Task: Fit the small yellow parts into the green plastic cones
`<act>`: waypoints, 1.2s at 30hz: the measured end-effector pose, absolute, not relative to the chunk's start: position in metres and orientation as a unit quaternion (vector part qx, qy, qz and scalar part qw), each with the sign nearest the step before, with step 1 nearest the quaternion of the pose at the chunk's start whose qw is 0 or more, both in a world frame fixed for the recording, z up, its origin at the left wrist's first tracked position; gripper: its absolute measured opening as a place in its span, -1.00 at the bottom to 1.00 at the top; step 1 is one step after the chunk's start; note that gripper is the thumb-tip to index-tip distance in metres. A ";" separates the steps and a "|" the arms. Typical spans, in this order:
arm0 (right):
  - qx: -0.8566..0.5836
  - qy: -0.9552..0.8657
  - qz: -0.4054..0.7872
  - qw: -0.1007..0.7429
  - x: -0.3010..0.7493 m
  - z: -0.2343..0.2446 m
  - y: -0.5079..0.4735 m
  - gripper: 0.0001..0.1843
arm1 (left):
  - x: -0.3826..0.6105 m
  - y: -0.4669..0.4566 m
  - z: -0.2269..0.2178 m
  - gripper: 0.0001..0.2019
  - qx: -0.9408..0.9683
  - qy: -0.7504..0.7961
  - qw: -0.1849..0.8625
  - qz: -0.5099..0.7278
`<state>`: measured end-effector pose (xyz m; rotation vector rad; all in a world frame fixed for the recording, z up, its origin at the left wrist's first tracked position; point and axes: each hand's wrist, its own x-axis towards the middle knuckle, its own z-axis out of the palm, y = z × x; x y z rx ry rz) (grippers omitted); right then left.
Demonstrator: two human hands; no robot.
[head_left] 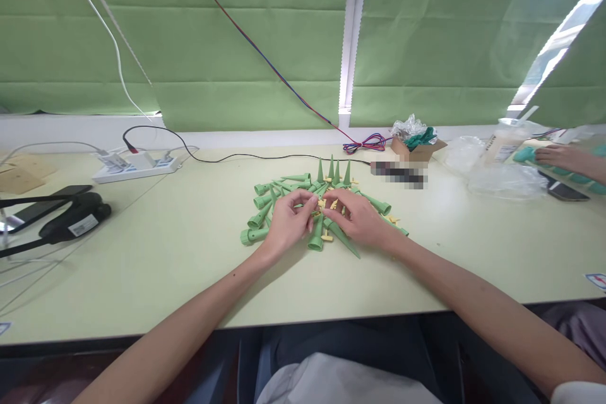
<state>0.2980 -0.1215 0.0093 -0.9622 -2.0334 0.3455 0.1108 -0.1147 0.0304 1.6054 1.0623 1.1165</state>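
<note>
Mid-desk, between the near and far edges of the desk (180,278): a loose heap of green spikes (315,237), most lying flat, a few standing upright on the far side, with yellow fittings (327,238) among them. You have your hands close together over the middle of the heap. Your left hand (291,218) looks pinched, thumb to forefinger, on a small yellow piece (321,203); your right hand (357,214) curls in just beside it, thumb and fingers bent, though whether it grips anything cannot be told. Step in hand, as judged: fingertip work on the yellow piece, picking it out or turning it. The next move would call for a firm left pinch, a light right touch, and knuckles kept off the upright tips. Writing: a white label on the black device (82,225), towards the desk's left, is too small to read. Dark print on the drink cup (502,142), near the far edge to the right, is also illegible. A sticker (596,280) by the near edge at right has a red mark, no readable words. No brand can be made out.
</note>
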 end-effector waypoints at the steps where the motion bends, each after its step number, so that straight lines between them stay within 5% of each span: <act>1: -0.383 -0.812 0.138 0.419 0.298 0.009 -0.121 -0.77 | 0.111 -0.115 0.030 -0.71 0.649 0.429 0.442 0.446; 26: -0.363 -0.804 0.111 0.459 0.296 0.007 -0.121 -0.82 | 0.111 -0.116 0.029 -0.60 0.665 0.418 0.463 0.410; 36: -0.354 -0.801 0.085 0.475 0.297 0.006 -0.118 -0.83 | 0.111 -0.119 0.034 -0.65 0.693 0.437 0.394 0.418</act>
